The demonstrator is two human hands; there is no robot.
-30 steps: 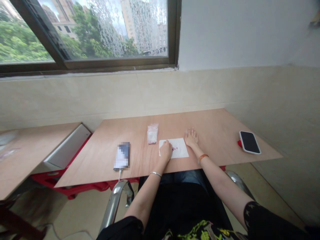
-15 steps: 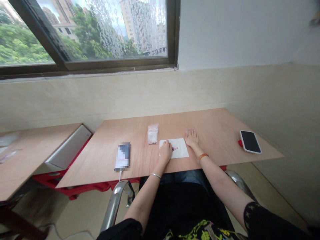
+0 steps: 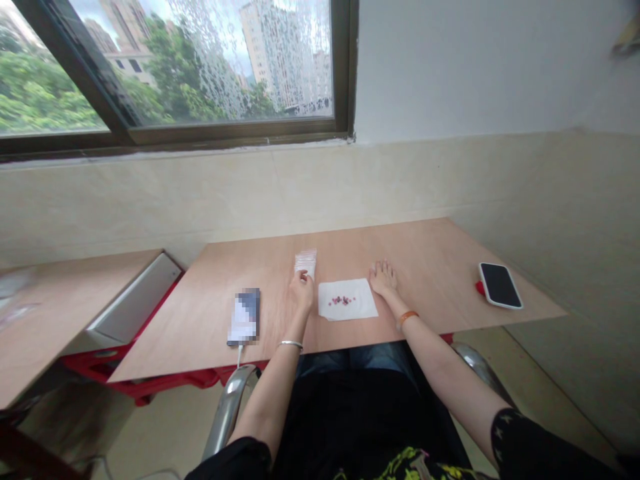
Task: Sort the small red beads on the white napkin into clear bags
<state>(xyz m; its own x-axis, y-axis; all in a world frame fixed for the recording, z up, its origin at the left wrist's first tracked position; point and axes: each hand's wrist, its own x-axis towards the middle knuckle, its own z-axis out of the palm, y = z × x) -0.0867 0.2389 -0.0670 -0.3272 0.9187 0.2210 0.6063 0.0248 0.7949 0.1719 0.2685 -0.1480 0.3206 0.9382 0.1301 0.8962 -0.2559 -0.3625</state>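
Note:
My left hand (image 3: pixel 302 292) is over the near end of a stack of small clear zip bags (image 3: pixel 306 259), with its fingers curled and thumb close to them. Whatever is between those fingertips, if anything, is too small to make out. To its right a white sheet of paper (image 3: pixel 360 308) lies on the table, with several small pink and dark red beads or gems (image 3: pixel 342 301) loosely scattered across its middle. Palm down at the sheet's right edge, my right hand (image 3: pixel 383 278) rests open, fingers spread on the wood.
The wooden tabletop (image 3: pixel 420 247) reaches back to the tiled wall. A phone with a white cable (image 3: pixel 244 317) lies at left, and a white-framed tablet-like device (image 3: pixel 501 285) on a red support at right. Metal chair armrests (image 3: pixel 227 407) flank me.
My left hand has moved left from the paper to the stack of bags. The scattered small pieces on the sheet are now uncovered. My right hand has stayed in place.

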